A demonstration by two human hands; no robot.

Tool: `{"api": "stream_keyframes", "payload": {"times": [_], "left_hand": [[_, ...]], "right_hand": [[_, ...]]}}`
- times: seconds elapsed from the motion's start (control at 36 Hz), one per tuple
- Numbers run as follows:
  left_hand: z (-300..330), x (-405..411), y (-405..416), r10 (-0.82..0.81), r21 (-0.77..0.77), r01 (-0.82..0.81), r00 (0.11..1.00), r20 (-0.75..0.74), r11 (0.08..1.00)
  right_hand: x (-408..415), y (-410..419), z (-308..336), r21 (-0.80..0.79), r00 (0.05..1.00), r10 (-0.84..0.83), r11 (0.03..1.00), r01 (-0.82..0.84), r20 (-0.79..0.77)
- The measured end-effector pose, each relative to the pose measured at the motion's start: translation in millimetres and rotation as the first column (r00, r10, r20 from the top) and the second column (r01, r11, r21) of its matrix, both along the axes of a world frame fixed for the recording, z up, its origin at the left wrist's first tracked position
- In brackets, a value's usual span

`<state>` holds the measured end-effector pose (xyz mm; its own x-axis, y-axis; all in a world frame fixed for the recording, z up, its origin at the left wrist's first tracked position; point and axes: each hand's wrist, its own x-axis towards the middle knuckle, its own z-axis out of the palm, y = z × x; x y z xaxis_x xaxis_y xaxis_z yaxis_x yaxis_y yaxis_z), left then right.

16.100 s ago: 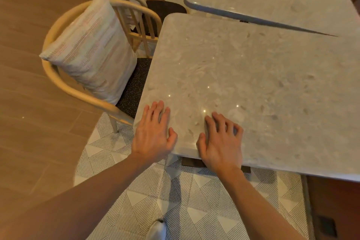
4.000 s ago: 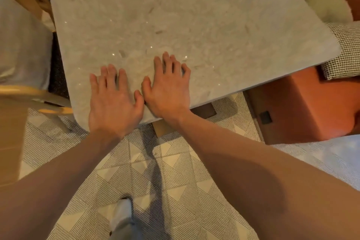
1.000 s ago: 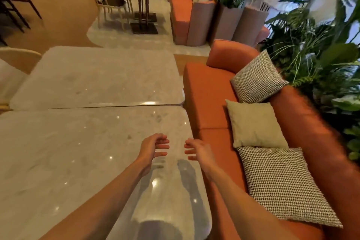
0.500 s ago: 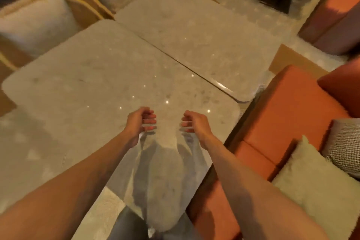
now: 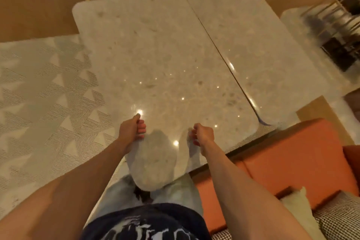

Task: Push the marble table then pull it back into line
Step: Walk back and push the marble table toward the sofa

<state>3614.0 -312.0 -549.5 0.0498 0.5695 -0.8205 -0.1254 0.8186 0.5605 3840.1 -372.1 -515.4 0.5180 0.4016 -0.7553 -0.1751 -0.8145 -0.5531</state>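
Task's thing: the pale grey marble desk with rounded corners stands directly in front of the person, its long right edge set against a second matching marble desk, with only a thin dark seam between them.
Left hand: held above the near part of the top, fingers curled loosely inward, its grip closed on nothing (its shadow falls on the stone below it).
Right hand: mirrors it, loosely curled and gripping nothing, apart from the left hand.
Why held so: both hands appear lifted clear of the surface, which suggests the top is released so the alignment can be judged.
Alignment: the far edges of the two tops look slightly stepped, though the wide lens may exaggerate this.
Surroundings: an orange upholstered sofa sits near the right corner; a patterned grey-white rug lies to the left.
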Motion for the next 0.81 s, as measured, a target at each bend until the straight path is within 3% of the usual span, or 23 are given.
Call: {"api": "stream_keyframes", "payload": {"times": [0.19, 0.36, 0.47, 0.53, 0.58, 0.64, 0.69, 0.75, 0.81], "left_hand": [[-27, 15, -63, 0.157, 0.194, -0.093, 0.923, -0.351, 0.977], [-24, 59, -93, 0.282, 0.155, -0.239, 0.875, -0.394, 0.958], [-20, 104, -129, 0.427, 0.152, -0.402, 0.794, -0.432, 0.903], [-19, 129, -148, 0.554, 0.104, -0.572, 0.71, -0.435, 0.814], [-27, 153, -168, 0.68, 0.023, -0.721, 0.641, -0.355, 0.692], [-33, 176, -186, 0.75, -0.078, -0.778, 0.624, -0.22, 0.624], [-44, 196, -195, 0.784, -0.188, -0.794, 0.604, -0.143, 0.578], [-43, 210, -191, 0.849, -0.277, -0.81, 0.527, 0.044, 0.517], [-47, 220, -180, 0.88, -0.26, -0.843, 0.427, 0.208, 0.47]], "right_hand": [[72, -41, -37, -0.151, 0.984, -0.176, 0.972, 0.18, 0.039], [113, -52, -54, -0.198, 0.974, -0.225, 0.956, 0.217, -0.02], [137, -64, -67, -0.213, 0.959, -0.246, 0.954, 0.213, -0.141], [148, -68, -76, -0.155, 0.869, -0.332, 0.943, 0.295, -0.366], [158, -72, -83, -0.093, 0.688, -0.38, 0.904, 0.416, -0.618], [163, -73, -88, -0.073, 0.58, -0.365, 0.883, 0.464, -0.729], [166, -75, -92, -0.071, 0.548, -0.357, 0.877, 0.474, -0.756], [170, -76, -94, -0.06, 0.54, -0.333, 0.886, 0.46, -0.773], [174, -74, -96, -0.043, 0.526, -0.294, 0.899, 0.437, -0.798]]}}
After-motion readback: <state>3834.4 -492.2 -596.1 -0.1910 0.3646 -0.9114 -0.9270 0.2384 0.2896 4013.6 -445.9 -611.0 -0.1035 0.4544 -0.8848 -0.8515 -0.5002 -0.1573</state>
